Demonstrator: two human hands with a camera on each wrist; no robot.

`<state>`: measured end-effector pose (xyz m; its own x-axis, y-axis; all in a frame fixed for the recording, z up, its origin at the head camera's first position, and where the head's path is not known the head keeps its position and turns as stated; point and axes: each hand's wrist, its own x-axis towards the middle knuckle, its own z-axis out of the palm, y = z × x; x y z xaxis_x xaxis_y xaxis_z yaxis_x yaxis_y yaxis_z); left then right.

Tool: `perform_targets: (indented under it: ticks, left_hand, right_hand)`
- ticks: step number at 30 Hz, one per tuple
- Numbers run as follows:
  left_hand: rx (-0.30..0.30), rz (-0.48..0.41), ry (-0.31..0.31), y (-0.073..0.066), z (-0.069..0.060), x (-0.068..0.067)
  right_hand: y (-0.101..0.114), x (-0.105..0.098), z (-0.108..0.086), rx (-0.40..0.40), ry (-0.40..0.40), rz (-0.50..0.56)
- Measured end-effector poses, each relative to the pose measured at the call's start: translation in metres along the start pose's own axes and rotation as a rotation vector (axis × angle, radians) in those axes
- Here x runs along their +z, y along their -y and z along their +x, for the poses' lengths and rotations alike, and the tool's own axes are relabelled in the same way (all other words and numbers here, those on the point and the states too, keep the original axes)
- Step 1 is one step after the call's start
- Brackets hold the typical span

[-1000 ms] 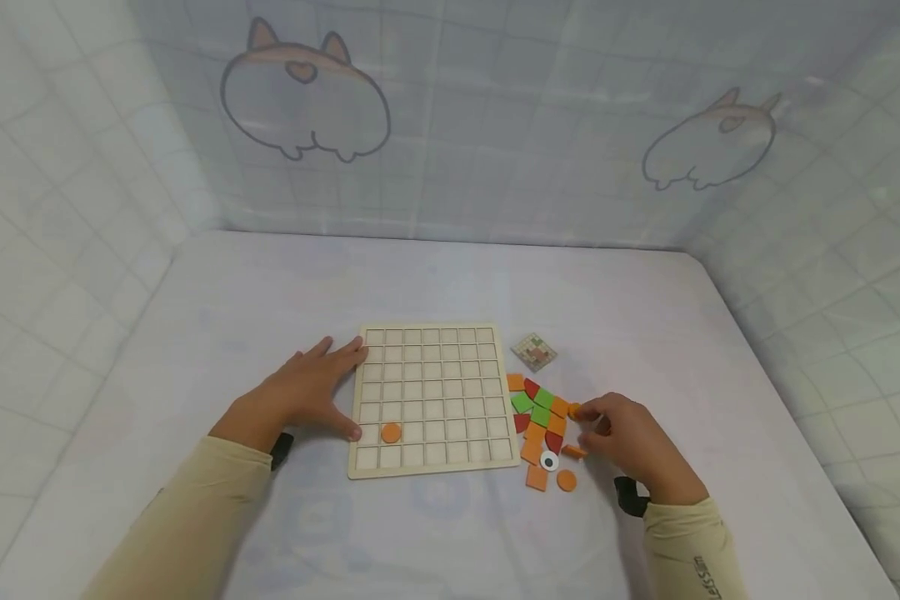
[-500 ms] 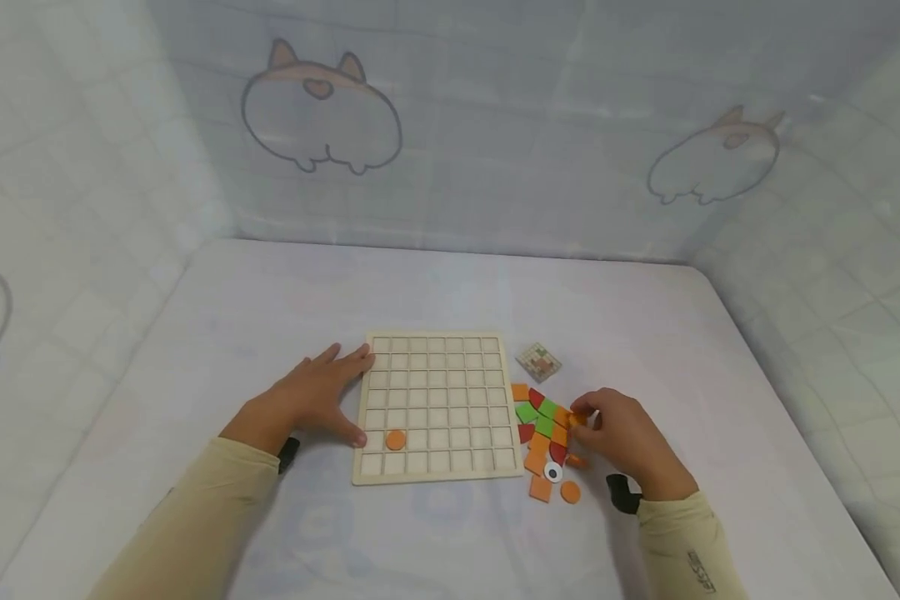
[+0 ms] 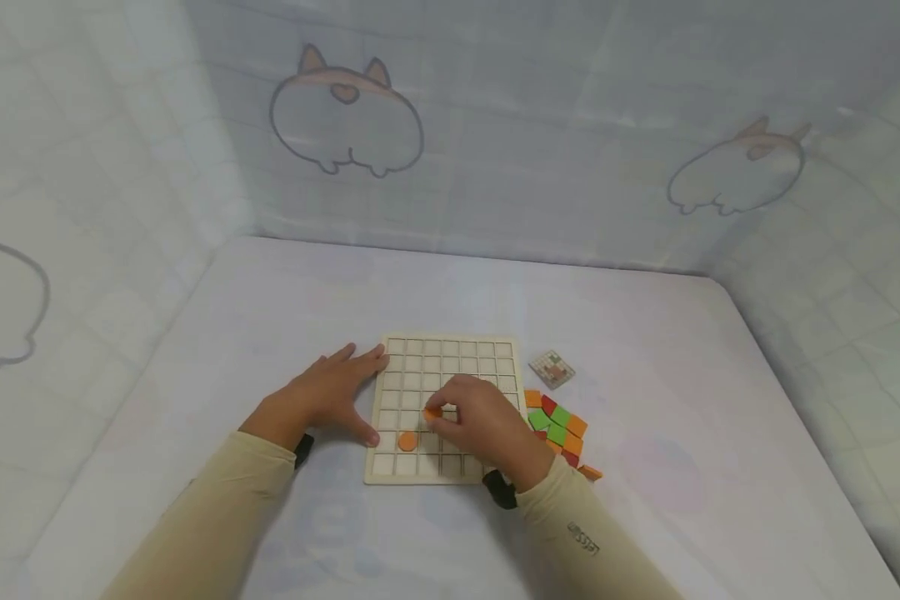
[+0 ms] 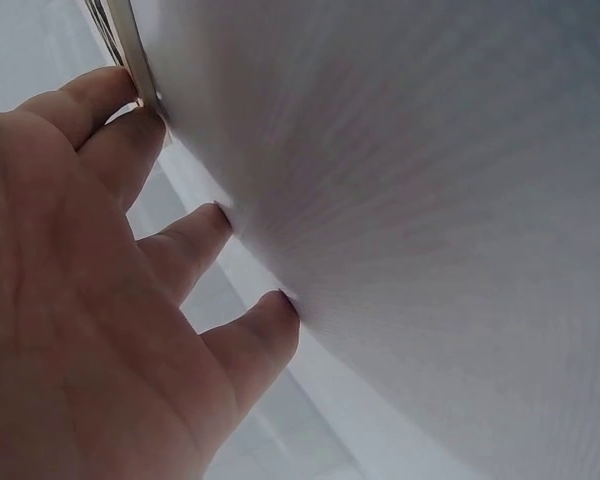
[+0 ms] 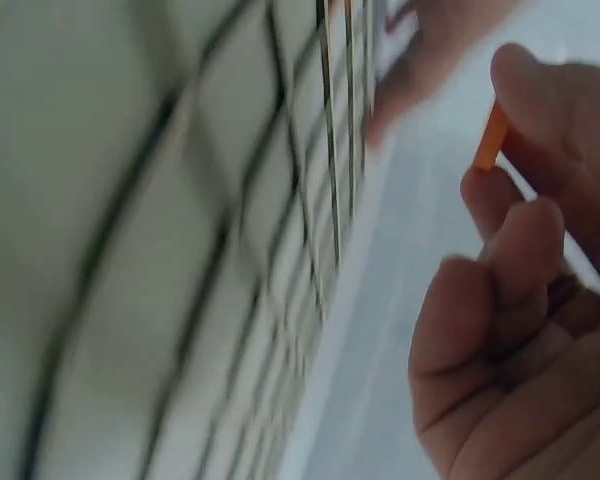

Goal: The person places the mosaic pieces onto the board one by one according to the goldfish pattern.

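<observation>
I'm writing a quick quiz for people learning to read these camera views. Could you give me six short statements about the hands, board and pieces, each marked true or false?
1. The right hand pinches an orange piece over the board. True.
2. The left hand touches the board's edge. True.
3. The left hand is balled into a fist. False: its fingers are spread.
4. Every board cell is bare. False: an orange disc lies in one.
5. Loose pieces lie right of the board. True.
6. They are all red. False: some are orange or green.
</observation>
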<state>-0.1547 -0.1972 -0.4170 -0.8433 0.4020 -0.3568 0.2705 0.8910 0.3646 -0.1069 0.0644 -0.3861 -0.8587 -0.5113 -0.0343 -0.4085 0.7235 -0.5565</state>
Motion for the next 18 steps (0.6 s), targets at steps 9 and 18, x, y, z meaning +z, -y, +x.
perform_targets:
  ticks: [9, 18]
  left_hand:
    - [0.031, 0.008, -0.008, -0.008, 0.003, 0.002]
    - [0.048, 0.015, -0.013, -0.016, 0.008, 0.0]
  right_hand:
    - [0.02, 0.04, 0.034, 0.002, 0.034, -0.107]
    - [0.023, 0.036, 0.036, 0.026, 0.058, -0.185]
